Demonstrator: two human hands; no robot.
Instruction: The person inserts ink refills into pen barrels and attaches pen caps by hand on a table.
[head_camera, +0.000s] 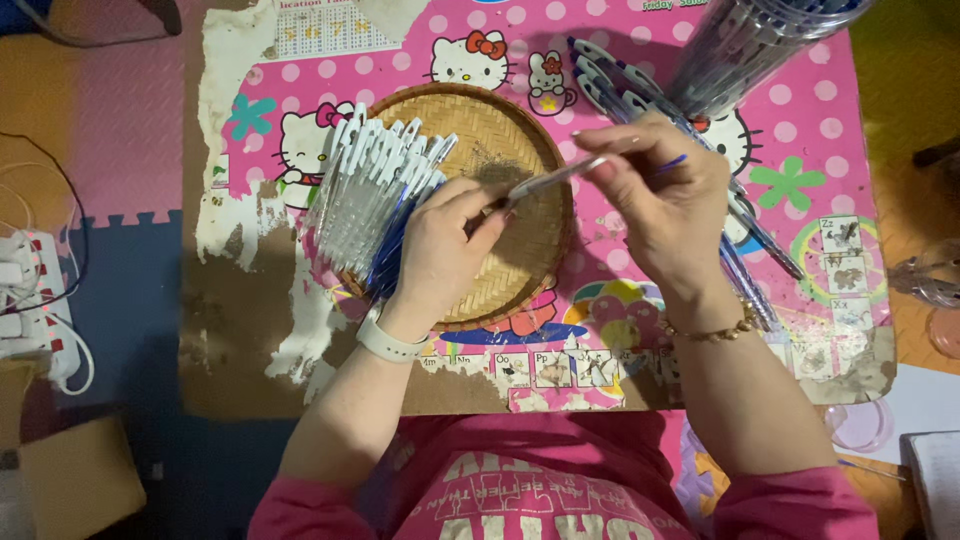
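both hands (560, 215) pinch one pen (555, 178) over basket (520, 270).

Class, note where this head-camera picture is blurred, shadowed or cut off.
Head view: the clear tube bundle at the top edge is blurred and cropped; the hands shade the woven basket centre; the pen between left hand and right hand stays fairly sharp.

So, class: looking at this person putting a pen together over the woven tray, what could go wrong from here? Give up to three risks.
1. The pens stacked on the tray's left edge lean over its rim, so the left hand could nudge some off.
2. The thin refill pinched by the right hand might bend or slip beside the pen barrel.
3. Loose pens on the table may roll away.
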